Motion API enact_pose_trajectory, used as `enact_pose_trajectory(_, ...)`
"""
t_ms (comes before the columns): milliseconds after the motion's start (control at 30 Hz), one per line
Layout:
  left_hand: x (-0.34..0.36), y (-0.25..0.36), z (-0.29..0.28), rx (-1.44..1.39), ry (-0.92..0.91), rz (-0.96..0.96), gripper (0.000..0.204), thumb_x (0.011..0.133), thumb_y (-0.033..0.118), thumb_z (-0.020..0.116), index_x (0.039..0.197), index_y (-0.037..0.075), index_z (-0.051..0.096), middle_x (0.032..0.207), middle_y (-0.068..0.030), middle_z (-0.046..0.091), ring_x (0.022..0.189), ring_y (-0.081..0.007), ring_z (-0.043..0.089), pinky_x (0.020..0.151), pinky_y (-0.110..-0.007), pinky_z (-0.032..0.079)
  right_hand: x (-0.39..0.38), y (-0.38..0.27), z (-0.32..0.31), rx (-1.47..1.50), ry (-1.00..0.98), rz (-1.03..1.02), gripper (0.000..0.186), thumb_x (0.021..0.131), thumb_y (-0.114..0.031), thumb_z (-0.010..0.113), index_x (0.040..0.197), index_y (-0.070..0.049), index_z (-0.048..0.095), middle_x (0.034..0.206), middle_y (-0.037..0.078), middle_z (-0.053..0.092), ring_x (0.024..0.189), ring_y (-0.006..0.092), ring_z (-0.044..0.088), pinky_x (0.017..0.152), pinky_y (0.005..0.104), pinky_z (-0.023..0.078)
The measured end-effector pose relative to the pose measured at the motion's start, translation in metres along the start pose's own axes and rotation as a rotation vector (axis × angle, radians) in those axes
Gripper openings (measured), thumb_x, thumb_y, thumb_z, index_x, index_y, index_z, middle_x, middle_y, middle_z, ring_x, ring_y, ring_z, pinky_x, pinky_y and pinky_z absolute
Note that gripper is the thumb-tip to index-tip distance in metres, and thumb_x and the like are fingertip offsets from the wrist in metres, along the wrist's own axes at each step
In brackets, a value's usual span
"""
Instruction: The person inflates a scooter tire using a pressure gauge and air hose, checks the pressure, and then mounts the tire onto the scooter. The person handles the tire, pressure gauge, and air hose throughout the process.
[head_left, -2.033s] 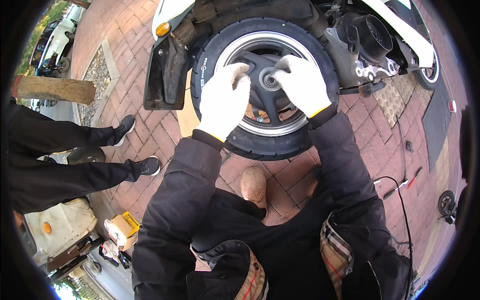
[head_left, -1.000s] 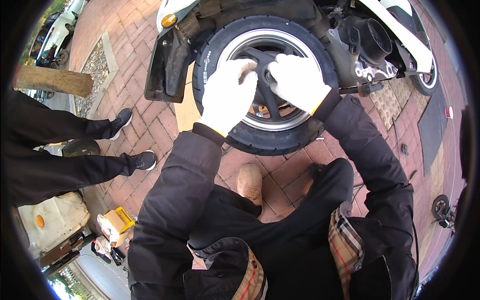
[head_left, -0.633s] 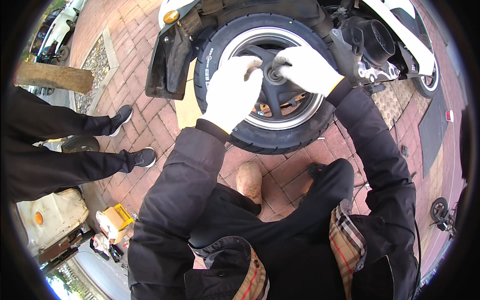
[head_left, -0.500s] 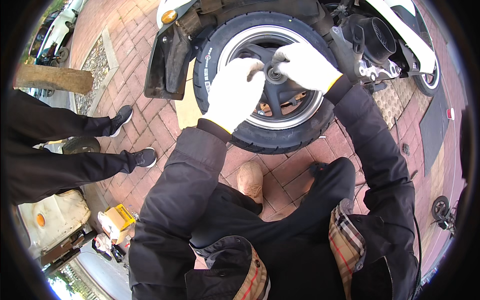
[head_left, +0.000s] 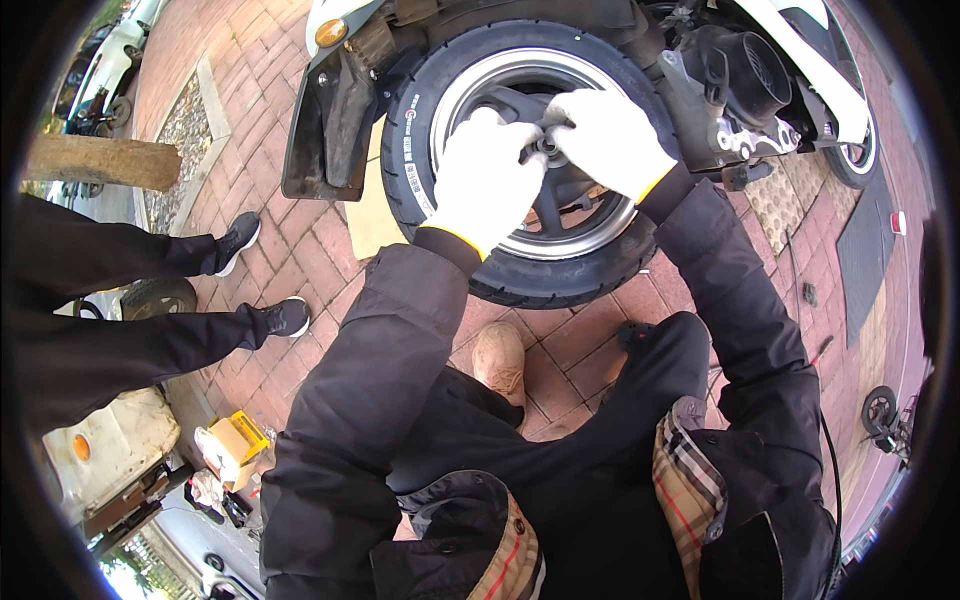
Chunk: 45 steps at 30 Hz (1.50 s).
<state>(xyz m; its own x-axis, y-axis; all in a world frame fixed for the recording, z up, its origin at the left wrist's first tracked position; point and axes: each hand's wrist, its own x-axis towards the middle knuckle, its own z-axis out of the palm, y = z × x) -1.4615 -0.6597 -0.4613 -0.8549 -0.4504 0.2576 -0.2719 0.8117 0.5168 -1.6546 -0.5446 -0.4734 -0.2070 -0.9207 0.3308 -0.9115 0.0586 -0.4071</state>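
Both my hands, in white gloves with yellow cuff edging, meet over the centre of a scooter wheel (head_left: pixel 548 245) with dark spokes and a silver rim. My left hand (head_left: pixel 485 180) is closed, its thumb and fingertips at the near left of the hub. From the right, my right hand (head_left: pixel 612 142) is closed too, fingers bent down at the hub's far side. A small round grey metal part (head_left: pixel 547 148) shows between the fingertips. Whether it is loose or part of the hub I cannot tell. The black tyre (head_left: pixel 408 165) surrounds the rim.
The white scooter body (head_left: pixel 815 75) and engine housing (head_left: pixel 750 75) lie behind and right. A black mudguard (head_left: pixel 330 140) stands left of the tyre, near cardboard (head_left: pixel 372 215). Another person's legs (head_left: pixel 150 260) are at left. A yellow box (head_left: pixel 240 440) stands lower left on the paving.
My left hand has moved right, bringing its fingertips to the hub. My right hand has shifted slightly left and down. The fingertips of both hands are now closer together.
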Motion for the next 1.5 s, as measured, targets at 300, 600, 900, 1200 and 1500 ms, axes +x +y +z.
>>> enact_pose_trajectory(300, 0.013, 0.001, 0.020, 0.073, 0.036, -0.015, 0.022, 0.096, 0.019, 0.077, 0.112, 0.007, 0.085, 0.107, -0.0187, 0.069, 0.103, -0.0377, 0.071, 0.093, -0.049, 0.056, -0.009, 0.000, 0.006, -0.002, -0.105, 0.085, 0.028, 0.096, -0.028, 0.071, 0.109, -0.006, 0.081, 0.106, 0.017, 0.079, 0.105, 0.0367, 0.076, 0.095, 0.0480, 0.060)
enact_pose_trajectory(600, 0.014, -0.007, 0.018, -0.043, 0.045, -0.008, 0.024, 0.098, 0.018, 0.075, 0.118, 0.010, 0.086, 0.106, -0.0164, 0.069, 0.106, -0.0361, 0.070, 0.096, -0.047, 0.055, -0.002, 0.010, 0.000, -0.086, -0.191, 0.035, 0.028, 0.099, -0.032, 0.070, 0.100, -0.007, 0.083, 0.107, 0.016, 0.078, 0.108, 0.0361, 0.074, 0.095, 0.0490, 0.060)
enact_pose_trajectory(900, 0.016, 0.003, 0.014, 0.032, -0.033, -0.020, 0.033, 0.096, 0.027, 0.080, 0.124, 0.011, 0.086, 0.106, -0.0180, 0.066, 0.102, -0.0364, 0.069, 0.093, -0.047, 0.055, -0.007, 0.005, 0.018, -0.005, -0.006, 0.158, 0.025, 0.097, -0.023, 0.067, 0.098, -0.001, 0.080, 0.099, 0.020, 0.077, 0.099, 0.0401, 0.074, 0.090, 0.0499, 0.058)
enact_pose_trajectory(1200, 0.021, -0.001, 0.023, 0.118, 0.008, 0.055, 0.025, 0.094, 0.026, 0.080, 0.114, 0.014, 0.088, 0.103, -0.0173, 0.066, 0.098, -0.0354, 0.069, 0.088, -0.048, 0.056, -0.025, -0.006, -0.003, 0.188, 0.055, 0.292, 0.021, 0.095, -0.019, 0.068, 0.105, -0.005, 0.081, 0.100, 0.016, 0.079, 0.098, 0.0365, 0.076, 0.091, 0.0459, 0.059)
enact_pose_trajectory(1500, 0.020, 0.002, 0.014, 0.062, 0.007, 0.105, 0.029, 0.090, 0.020, 0.085, 0.118, 0.014, 0.086, 0.103, -0.0124, 0.063, 0.100, -0.0329, 0.065, 0.088, -0.045, 0.053, -0.044, -0.023, 0.011, -0.024, 0.197, 0.083, 0.017, 0.101, -0.020, 0.071, 0.114, -0.012, 0.080, 0.095, 0.009, 0.070, 0.087, 0.0305, 0.074, 0.078, 0.0420, 0.060)
